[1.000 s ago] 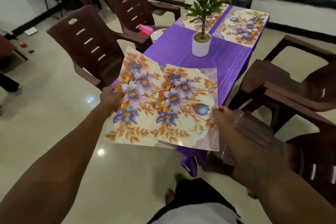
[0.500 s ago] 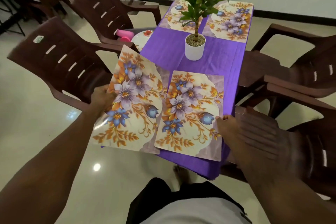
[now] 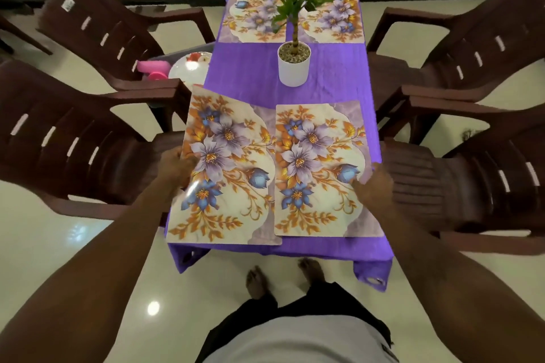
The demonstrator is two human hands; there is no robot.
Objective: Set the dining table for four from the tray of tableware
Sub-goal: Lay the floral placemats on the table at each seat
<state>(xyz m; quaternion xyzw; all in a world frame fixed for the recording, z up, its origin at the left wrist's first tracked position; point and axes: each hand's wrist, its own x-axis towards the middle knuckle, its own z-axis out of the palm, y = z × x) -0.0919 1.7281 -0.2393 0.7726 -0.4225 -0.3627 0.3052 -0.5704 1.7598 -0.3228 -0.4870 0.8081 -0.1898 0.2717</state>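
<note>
Placemats (image 3: pixel 227 162) lie between left grip (image 3: pixel 177 168) and right grip (image 3: pixel 373 183).

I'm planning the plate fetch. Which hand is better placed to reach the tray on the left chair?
Left, probably. The left hand grips the near-left placemat on the same side as the tray; the right hand holds the near-right placemat on the opposite side.

One head-worn wide-angle view stands at the near short end of the worktop (image 3: pixel 250 74), looking steeply down along its length. The far end nears the top edge; the person's feet (image 3: pixel 259 280) show below.
</note>
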